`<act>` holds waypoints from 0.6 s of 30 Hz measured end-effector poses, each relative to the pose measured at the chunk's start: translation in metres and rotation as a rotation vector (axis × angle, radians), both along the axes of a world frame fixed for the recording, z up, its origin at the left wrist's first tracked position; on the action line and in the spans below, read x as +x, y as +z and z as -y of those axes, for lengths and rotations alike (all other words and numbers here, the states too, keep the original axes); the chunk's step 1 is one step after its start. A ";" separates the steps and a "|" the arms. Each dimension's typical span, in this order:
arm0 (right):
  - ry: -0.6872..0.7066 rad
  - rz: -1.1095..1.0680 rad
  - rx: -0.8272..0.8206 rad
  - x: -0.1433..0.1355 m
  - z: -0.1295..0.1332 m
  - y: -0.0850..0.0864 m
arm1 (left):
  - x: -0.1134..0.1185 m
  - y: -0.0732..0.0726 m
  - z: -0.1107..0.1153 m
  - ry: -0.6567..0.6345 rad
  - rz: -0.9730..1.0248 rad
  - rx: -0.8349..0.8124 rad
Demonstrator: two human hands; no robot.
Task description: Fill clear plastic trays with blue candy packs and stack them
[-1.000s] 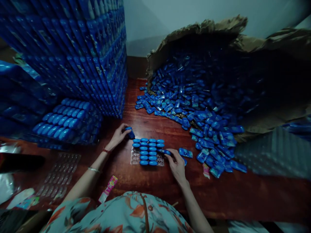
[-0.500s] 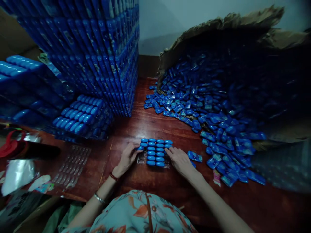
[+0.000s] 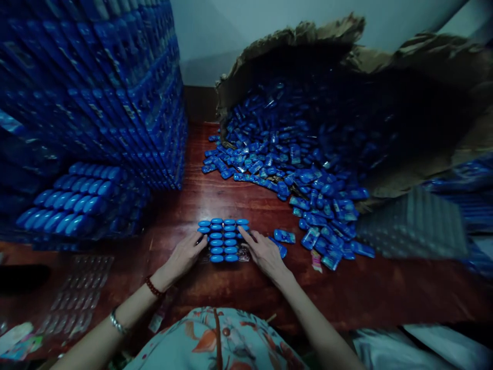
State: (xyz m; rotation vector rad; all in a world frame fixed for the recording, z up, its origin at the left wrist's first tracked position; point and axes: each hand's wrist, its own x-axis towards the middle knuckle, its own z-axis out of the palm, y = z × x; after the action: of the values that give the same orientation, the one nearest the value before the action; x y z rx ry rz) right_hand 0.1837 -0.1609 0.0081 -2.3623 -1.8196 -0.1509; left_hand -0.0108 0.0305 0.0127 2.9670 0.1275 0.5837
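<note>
In front of me several glossy blue oval cases sit in rows in a clear plastic tray on the table. At the tray's left side my left hand has thumb and forefinger closed around a small blue oval case, mostly hidden by the fingers. Across from it, my right hand is open, its forefinger stretched out onto a blue case in the right column. The other right fingers are loosely bent. Just right of this hand lie two loose blue packs, one partly behind it.
A torn cardboard box spills a heap of blue packs at the right. Tall stacks of filled blue packages stand left, with a lower stack before them. Empty clear trays lie left; a grey ridged stack stands right.
The view has swung right, so everything sits further left. My right forefinger has stretched out onto a case in the right column. My left hand stays at the tray's left side.
</note>
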 end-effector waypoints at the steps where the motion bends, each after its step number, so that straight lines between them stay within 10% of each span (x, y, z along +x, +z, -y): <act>1: -0.057 -0.028 0.041 0.003 0.006 -0.001 | 0.000 -0.001 0.000 0.016 0.020 0.026; 6: -0.484 -0.071 0.071 0.038 0.046 -0.003 | -0.001 -0.001 0.005 0.197 0.043 0.094; 11: -0.540 -0.072 -0.269 0.062 0.063 -0.002 | -0.001 0.006 0.022 0.237 0.118 0.024; 18: -0.537 -0.059 -0.276 0.032 0.069 -0.005 | 0.046 0.008 0.093 -0.313 0.010 -0.122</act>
State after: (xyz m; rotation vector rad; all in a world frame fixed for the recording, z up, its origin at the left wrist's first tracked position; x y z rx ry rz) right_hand 0.2160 -0.2300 0.0030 -2.9612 -1.2034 0.1184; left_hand 0.0354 -0.0630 0.0204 2.7835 -0.2870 0.5279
